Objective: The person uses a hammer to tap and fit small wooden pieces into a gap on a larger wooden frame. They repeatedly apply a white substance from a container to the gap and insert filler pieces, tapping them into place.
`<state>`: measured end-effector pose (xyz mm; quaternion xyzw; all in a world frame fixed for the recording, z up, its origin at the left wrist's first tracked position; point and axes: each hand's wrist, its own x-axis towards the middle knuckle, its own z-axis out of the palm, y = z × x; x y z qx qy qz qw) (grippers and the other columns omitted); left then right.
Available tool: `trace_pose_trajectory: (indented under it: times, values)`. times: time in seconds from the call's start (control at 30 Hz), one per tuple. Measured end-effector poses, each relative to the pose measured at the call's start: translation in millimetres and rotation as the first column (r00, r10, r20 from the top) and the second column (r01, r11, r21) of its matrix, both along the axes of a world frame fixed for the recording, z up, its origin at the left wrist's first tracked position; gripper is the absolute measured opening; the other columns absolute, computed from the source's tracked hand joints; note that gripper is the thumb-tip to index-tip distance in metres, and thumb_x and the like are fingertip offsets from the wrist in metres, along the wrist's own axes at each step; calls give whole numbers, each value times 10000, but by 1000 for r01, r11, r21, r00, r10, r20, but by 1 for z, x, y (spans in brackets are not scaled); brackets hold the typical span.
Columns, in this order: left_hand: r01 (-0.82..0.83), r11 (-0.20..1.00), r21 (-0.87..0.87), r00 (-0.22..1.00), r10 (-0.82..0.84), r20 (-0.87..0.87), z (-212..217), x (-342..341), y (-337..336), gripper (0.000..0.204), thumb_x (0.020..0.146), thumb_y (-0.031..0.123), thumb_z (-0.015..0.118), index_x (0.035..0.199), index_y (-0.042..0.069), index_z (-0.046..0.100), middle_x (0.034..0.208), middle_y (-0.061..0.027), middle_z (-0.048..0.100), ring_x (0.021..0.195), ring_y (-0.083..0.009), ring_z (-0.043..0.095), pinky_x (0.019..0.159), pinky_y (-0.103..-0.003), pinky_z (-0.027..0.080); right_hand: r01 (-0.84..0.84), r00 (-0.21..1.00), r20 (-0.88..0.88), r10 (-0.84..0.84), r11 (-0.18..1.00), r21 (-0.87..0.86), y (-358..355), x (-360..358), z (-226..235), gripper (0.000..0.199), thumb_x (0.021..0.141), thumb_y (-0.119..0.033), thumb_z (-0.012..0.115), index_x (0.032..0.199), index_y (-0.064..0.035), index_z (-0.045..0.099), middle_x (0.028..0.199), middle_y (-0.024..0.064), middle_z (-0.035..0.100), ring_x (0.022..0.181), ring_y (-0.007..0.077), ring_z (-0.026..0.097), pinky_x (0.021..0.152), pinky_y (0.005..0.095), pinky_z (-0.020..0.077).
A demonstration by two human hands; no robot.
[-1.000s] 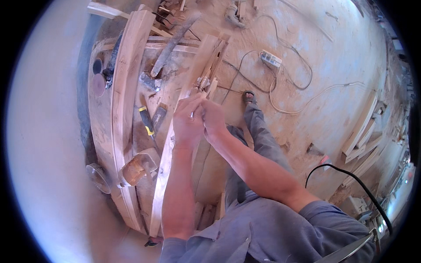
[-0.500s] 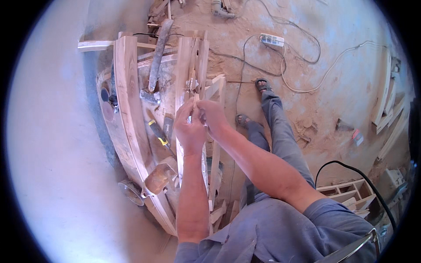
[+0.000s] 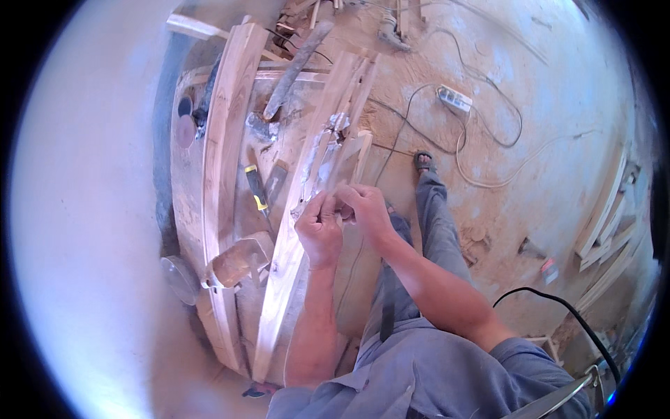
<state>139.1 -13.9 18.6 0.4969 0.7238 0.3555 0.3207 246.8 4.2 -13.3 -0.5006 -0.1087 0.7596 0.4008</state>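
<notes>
My left hand and my right hand are close together, with their fingertips pinched in front of me. What lies between the fingers, if anything, is too small and hidden to make out. Beneath and beside them runs a long pale wooden beam, with a whitish, torn-looking patch farther up its length. Left of the hands lies a chisel-like tool with a black and yellow handle. Beside that tool is a dull, flat-looking piece.
A second wooden beam stands farther left, with a brown-stained open container by it. A round clear lid lies near the wall. A rough cylindrical bar rests behind. Cables trail from a white power strip across the dusty floor.
Both hands have come nearer my body, off the whitish spot on the beam. The thin wooden strip seen at my fingers before no longer shows. My view has shifted and turned.
</notes>
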Motion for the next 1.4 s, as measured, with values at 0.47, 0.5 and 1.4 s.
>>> trace_pose_trajectory:
  times: [0.47,0.5,1.4]
  values:
    - [-200,959,-202,948,241,208,0,-54,-100,260,988,48,641,1208,-80,695,898,-80,737,698,-103,637,625,-265,522,-639,732,375,569,764,88,-35,-39,-9,211,885,-194,750,861,15,729,691,70,686,631,120,644,568,318,497]
    - [-241,943,-229,938,287,196,0,-58,-105,258,984,44,642,1205,-77,697,896,-74,732,699,-98,634,625,-263,521,-655,715,440,543,741,150,-31,-40,-6,209,892,-200,743,881,8,737,697,69,691,631,122,646,573,322,501]
    - [-526,851,14,756,475,-450,-60,-186,35,309,880,174,698,1142,15,733,1166,-177,702,1105,-357,629,1024,-479,457,-988,-10,970,-241,155,29,245,-55,-11,420,782,-29,684,1199,-75,659,1288,153,620,1267,370,529,1081,477,434]
